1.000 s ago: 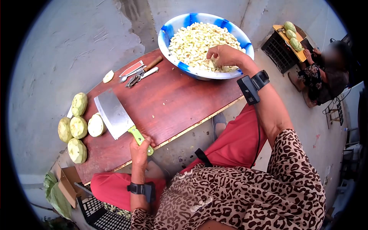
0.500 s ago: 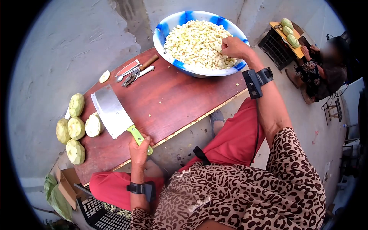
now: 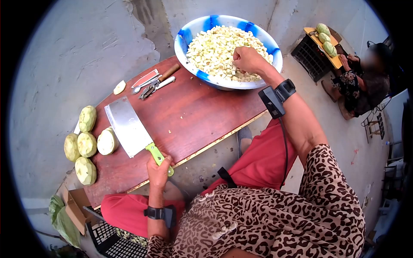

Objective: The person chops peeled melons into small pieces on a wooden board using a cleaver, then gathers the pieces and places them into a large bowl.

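Observation:
My left hand [image 3: 158, 171] is wrapped round the green handle of a cleaver [image 3: 127, 128], whose broad blade lies over the left part of the red-brown table [image 3: 189, 124]. My right hand [image 3: 248, 59] is above a blue and white basin [image 3: 214, 20] heaped with pale diced pieces [image 3: 208, 51]. Its fingers are curled down toward the pieces, and whatever is in them is hidden. Left of the blade stands a cut, pale peeled vegetable [image 3: 107, 141]. Several more whole peeled ones [image 3: 87, 144] are grouped at the table's left end.
A wooden-handled tool [image 3: 169, 72], a white-handled tool [image 3: 164, 83] and a pale slice [image 3: 119, 87] lie near the far edge. A black crate [image 3: 116, 247] is below left. At right, another person [image 3: 365, 86] sits by a board [image 3: 333, 58] with several green vegetables.
My right hand has moved left over the diced pieces, fingers still curled. The cleaver and my left hand have barely shifted.

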`<state>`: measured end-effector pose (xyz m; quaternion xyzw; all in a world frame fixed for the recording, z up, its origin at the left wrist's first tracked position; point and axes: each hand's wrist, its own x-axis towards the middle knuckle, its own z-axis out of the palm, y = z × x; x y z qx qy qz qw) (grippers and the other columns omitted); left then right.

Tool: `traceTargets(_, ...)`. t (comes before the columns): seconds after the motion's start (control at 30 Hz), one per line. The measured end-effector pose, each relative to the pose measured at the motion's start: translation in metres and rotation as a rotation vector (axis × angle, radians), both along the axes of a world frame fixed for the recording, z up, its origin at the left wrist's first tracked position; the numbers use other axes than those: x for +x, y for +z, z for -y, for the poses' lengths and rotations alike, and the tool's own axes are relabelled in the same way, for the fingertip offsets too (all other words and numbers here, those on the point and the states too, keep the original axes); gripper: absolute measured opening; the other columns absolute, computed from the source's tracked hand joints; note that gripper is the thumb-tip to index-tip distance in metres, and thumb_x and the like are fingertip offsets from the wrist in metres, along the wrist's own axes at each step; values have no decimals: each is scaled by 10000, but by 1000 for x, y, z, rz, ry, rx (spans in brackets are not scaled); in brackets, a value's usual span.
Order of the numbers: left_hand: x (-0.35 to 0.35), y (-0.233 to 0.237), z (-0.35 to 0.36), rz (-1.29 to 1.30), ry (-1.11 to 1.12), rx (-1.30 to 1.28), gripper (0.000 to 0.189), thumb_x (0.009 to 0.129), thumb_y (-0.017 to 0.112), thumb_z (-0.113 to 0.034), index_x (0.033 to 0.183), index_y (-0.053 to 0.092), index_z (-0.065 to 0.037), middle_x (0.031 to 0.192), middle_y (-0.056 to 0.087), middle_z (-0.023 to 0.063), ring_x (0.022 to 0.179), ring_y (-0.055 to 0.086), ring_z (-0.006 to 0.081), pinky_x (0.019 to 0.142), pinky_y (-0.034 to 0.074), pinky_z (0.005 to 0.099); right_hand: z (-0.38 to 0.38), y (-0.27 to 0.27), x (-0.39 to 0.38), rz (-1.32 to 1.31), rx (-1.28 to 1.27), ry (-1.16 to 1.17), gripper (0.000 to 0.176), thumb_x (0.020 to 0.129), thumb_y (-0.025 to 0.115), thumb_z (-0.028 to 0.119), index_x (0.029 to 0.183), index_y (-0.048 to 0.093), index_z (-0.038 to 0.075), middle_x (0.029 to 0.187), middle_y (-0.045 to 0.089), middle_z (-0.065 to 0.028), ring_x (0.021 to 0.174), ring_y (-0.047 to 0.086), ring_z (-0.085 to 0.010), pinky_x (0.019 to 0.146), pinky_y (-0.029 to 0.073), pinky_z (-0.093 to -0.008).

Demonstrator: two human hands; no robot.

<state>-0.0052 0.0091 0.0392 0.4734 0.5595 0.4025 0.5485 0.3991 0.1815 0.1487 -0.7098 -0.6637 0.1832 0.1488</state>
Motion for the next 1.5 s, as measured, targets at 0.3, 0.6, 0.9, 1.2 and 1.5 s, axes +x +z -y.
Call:
traceTargets(0.3,3,0,4,-43,3,4,81,871,642,-58,900,584,-10,754,644,58,664,630,129,600,492,270,-35,-20,-61,-69,-27,315,577,763,522,-83,1293,638,114,1199,676,-188,1099,656,-318,925,521,-378)
traceTargets(0.6,5,5,3,-57,-11,-7,73,870,644,-58,886,593,-10,739,646,56,661,625,128,607,494,268,-135,-30,8,66,32,63,629,749,542,-22,1358,587,128,1250,640,-197,1168,608,-340,981,493,-373)
traceTargets(0.9,2,-1,3,-88,-34,8,80,862,645,-56,891,590,-6,749,642,58,666,620,129,609,490,272,-78,-18,50,193,-154,189,614,685,568,-17,1280,642,116,1197,649,-192,1122,612,-346,932,498,-386)
traceTargets(1.2,3,-3,2,-53,-40,49,77,860,643,-46,885,580,-9,745,630,49,659,603,120,609,485,272,-7,7,56,395,-162,206,420,693,633,-27,1106,678,35,1033,680,-205,1002,650,-356,868,521,-397)
traceTargets(1.5,3,-8,0,-54,-31,51,81,864,649,-49,889,579,-18,744,631,42,650,602,115,600,483,271,6,8,1,165,-202,329,458,745,553,-9,1180,678,65,1120,693,-197,1076,651,-338,908,513,-393)
